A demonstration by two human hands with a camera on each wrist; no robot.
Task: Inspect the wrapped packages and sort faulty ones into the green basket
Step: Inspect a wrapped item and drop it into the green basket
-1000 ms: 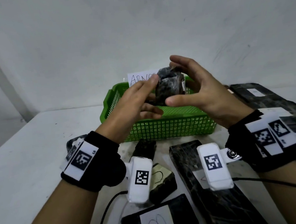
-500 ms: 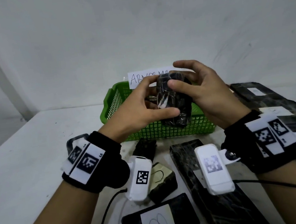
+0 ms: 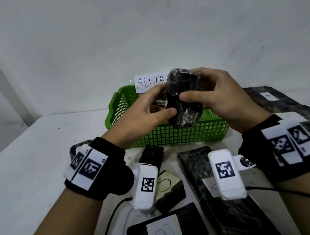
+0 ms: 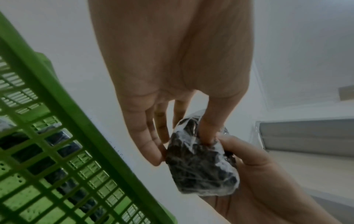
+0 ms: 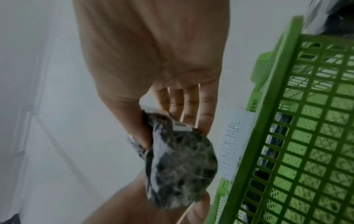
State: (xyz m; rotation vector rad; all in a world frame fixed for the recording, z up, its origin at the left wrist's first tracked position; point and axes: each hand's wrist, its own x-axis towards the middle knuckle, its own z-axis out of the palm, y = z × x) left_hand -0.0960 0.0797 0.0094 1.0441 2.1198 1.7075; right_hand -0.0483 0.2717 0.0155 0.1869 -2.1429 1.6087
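Observation:
A small dark package (image 3: 183, 99) wrapped in clear film hangs in the air above the near wall of the green basket (image 3: 171, 136). My left hand (image 3: 146, 112) grips its left side, thumb on the front and fingers behind. From the right, my right hand (image 3: 217, 95) holds it, thumb across the front. The left wrist view shows the crinkled package (image 4: 201, 168) between both hands. In the right wrist view the package (image 5: 180, 163) carries a small white tag (image 5: 181, 126). Dark wrapped items lie inside the basket (image 4: 63, 124).
A paper sign reading ABNORMAL (image 3: 150, 82) stands at the basket's back rim. Several dark wrapped packages lie on the white table: a flat one labelled B (image 3: 167, 231), a long one (image 3: 226, 205), a small block (image 3: 168, 191), and large ones at right (image 3: 287, 107).
Both hands have turned the package; it now stands more upright and slightly higher, with the right thumb across its front.

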